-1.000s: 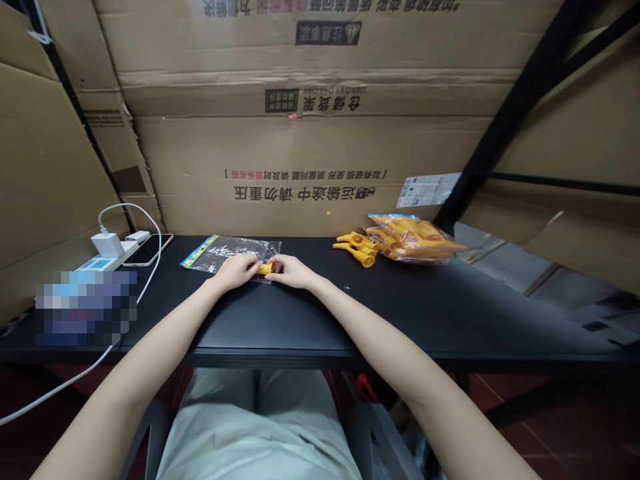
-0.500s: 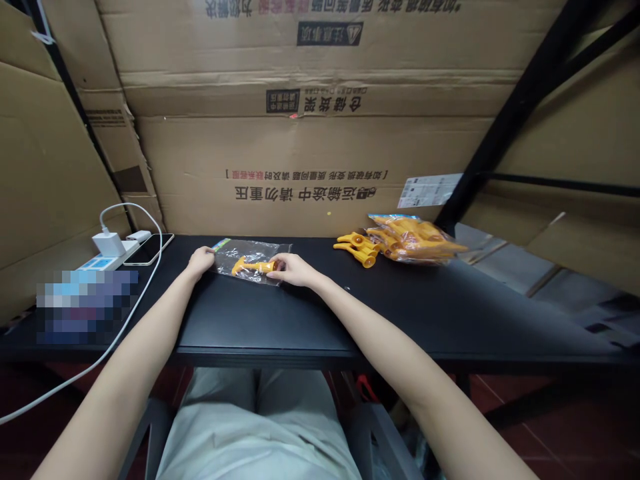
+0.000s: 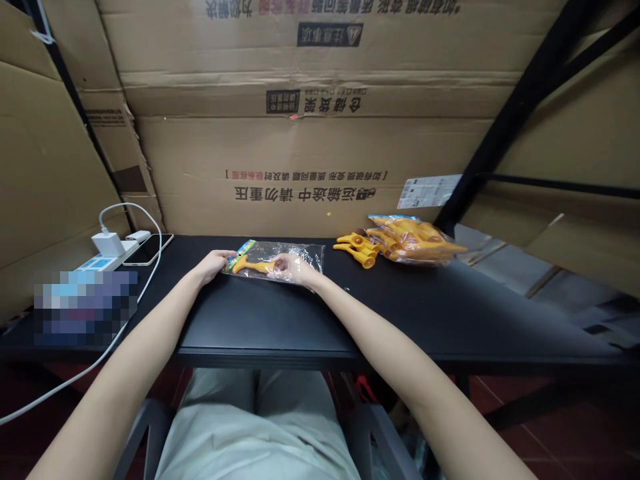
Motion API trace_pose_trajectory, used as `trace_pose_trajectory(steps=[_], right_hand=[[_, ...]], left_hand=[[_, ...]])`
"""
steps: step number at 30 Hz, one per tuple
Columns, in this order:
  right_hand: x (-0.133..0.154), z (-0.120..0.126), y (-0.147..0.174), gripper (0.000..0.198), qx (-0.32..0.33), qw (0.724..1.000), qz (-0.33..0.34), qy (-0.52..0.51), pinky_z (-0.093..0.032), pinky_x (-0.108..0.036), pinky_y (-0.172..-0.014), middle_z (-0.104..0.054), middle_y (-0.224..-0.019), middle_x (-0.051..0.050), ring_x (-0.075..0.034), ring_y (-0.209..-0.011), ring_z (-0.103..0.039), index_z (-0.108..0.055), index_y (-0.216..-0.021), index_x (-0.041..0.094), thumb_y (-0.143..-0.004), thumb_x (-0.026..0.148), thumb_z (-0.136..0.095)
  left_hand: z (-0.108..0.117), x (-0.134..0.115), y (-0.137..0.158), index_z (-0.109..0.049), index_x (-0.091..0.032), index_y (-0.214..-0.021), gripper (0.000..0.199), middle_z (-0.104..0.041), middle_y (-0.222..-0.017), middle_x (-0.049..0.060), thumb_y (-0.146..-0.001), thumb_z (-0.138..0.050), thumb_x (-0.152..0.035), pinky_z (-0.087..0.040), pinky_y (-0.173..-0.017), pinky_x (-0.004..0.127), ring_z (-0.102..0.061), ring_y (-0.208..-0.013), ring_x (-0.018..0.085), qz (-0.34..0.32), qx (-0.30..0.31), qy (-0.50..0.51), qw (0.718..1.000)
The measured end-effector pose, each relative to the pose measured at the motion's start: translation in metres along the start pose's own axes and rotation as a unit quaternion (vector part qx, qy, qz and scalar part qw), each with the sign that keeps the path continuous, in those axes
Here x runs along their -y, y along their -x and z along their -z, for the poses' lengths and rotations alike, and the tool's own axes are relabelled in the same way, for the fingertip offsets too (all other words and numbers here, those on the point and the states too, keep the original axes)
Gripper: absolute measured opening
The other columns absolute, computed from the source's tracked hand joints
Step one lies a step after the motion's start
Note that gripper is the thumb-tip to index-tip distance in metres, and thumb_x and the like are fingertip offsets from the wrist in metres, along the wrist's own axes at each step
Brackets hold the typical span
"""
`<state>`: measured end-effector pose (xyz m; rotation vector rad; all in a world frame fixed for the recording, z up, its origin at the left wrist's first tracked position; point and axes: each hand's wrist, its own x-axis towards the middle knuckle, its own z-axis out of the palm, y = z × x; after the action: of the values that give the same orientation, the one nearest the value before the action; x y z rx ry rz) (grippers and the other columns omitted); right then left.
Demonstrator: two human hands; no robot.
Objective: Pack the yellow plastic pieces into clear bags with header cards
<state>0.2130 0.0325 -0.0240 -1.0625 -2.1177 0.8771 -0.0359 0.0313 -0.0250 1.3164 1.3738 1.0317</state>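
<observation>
A clear plastic bag (image 3: 300,253) with a coloured header strip lies on the black table (image 3: 280,320). Inside it is an orange plastic toy piece (image 3: 253,267). My left hand (image 3: 216,262) pinches the bag's header end at the left. My right hand (image 3: 295,267) is pushed into the bag's open end and grips the orange piece's handle; the plastic covers my fingers.
Loose orange pieces (image 3: 357,245) and a full bag of them (image 3: 413,239) lie at the back right. A phone (image 3: 147,249), a power strip (image 3: 103,263) with a white charger (image 3: 109,244) and cable sit at the left. Cardboard boxes (image 3: 310,133) wall the back.
The orange piece went into the bag. My left hand moved from the piece to the bag's left end, and the bag slid right over my right hand.
</observation>
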Motion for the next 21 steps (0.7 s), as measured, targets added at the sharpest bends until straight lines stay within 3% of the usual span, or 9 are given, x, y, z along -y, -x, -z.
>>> trace_pose_trajectory(steps=[3, 5, 8, 11, 14, 16, 19, 21], right_hand=[[-0.003, -0.004, -0.002, 0.037, 0.021, 0.998, 0.001, -0.053, -0.047, -0.028, -0.072, -0.065, -0.081, -0.005, -0.016, -0.074, -0.060, -0.063, -0.094, 0.012, -0.062, 0.027, -0.074], [-0.004, -0.004, -0.002, 0.038, 0.046, 0.995, -0.001, -0.091, -0.048, -0.029, -0.076, -0.066, -0.084, -0.006, -0.016, -0.078, -0.061, -0.062, -0.096, 0.013, -0.062, 0.026, -0.074], [-0.002, -0.002, 0.000, 0.039, 0.085, 0.988, 0.002, -0.132, -0.048, -0.032, -0.084, -0.068, -0.089, -0.006, -0.017, -0.084, -0.063, -0.063, -0.098, 0.014, -0.063, 0.027, -0.074], [0.003, 0.001, 0.002, 0.039, 0.101, 0.984, 0.014, -0.148, -0.046, -0.033, -0.089, -0.068, -0.097, -0.007, -0.018, -0.091, -0.063, -0.064, -0.100, 0.015, -0.064, 0.028, -0.073], [0.007, 0.003, 0.004, 0.038, 0.107, 0.983, 0.030, -0.149, -0.045, -0.033, -0.091, -0.068, -0.104, -0.008, -0.019, -0.097, -0.062, -0.065, -0.102, 0.014, -0.067, 0.025, -0.069], [0.010, 0.007, 0.003, 0.030, 0.091, 0.988, 0.031, -0.123, -0.046, -0.031, -0.089, -0.069, -0.099, -0.007, -0.018, -0.092, -0.063, -0.067, -0.098, 0.013, -0.069, 0.020, -0.065], [0.013, 0.021, 0.003, 0.019, 0.001, 1.000, -0.014, -0.022, -0.049, -0.028, -0.077, -0.070, -0.080, -0.006, -0.016, -0.077, -0.065, -0.069, -0.082, 0.013, -0.072, 0.011, -0.052], [0.014, 0.038, 0.005, 0.023, -0.095, 0.990, -0.050, 0.095, -0.049, -0.027, -0.073, -0.069, -0.075, -0.006, -0.017, -0.073, -0.064, -0.069, -0.075, 0.014, -0.073, 0.008, -0.046]], left_hand=[[-0.001, -0.001, 0.001, -0.067, -0.012, -0.102, 0.045, -0.071, -0.085, 0.006, -0.059, -0.054, -0.007, -0.052, -0.073, 0.028, -0.066, -0.076, 0.017, -0.006, -0.027, -0.051, 0.998], [-0.002, -0.002, 0.001, -0.068, -0.014, -0.102, 0.041, -0.071, -0.093, 0.007, -0.063, -0.054, -0.011, -0.051, -0.080, 0.032, -0.065, -0.088, 0.020, -0.053, -0.074, -0.121, 0.988], [-0.005, -0.003, 0.001, -0.069, -0.017, -0.099, 0.035, -0.063, -0.118, 0.008, -0.069, -0.051, -0.016, -0.041, -0.100, 0.034, -0.054, -0.114, 0.022, -0.193, -0.144, -0.255, 0.937], [-0.014, -0.003, 0.002, -0.063, -0.020, -0.112, 0.040, -0.052, -0.133, 0.006, -0.077, -0.044, -0.019, -0.031, -0.108, 0.040, -0.044, -0.125, 0.020, -0.273, -0.104, -0.345, 0.892], [-0.023, -0.001, 0.002, -0.053, -0.023, -0.126, 0.051, -0.044, -0.141, 0.005, -0.078, -0.039, -0.014, -0.024, -0.107, 0.055, -0.034, -0.133, 0.024, -0.243, -0.042, -0.406, 0.880], [-0.025, -0.001, 0.003, -0.048, -0.024, -0.130, 0.057, -0.039, -0.144, 0.005, -0.075, -0.039, -0.011, -0.021, -0.106, 0.060, -0.029, -0.135, 0.027, -0.206, -0.035, -0.428, 0.879], [-0.017, -0.001, 0.001, -0.050, -0.024, -0.129, 0.062, -0.041, -0.143, 0.006, -0.070, -0.042, -0.006, -0.018, -0.108, 0.058, -0.028, -0.136, 0.027, -0.171, -0.066, -0.431, 0.884], [-0.007, -0.001, -0.001, -0.053, -0.022, -0.125, 0.063, -0.045, -0.139, 0.007, -0.065, -0.047, -0.004, -0.020, -0.110, 0.053, -0.032, -0.134, 0.027, -0.157, -0.086, -0.424, 0.888]])
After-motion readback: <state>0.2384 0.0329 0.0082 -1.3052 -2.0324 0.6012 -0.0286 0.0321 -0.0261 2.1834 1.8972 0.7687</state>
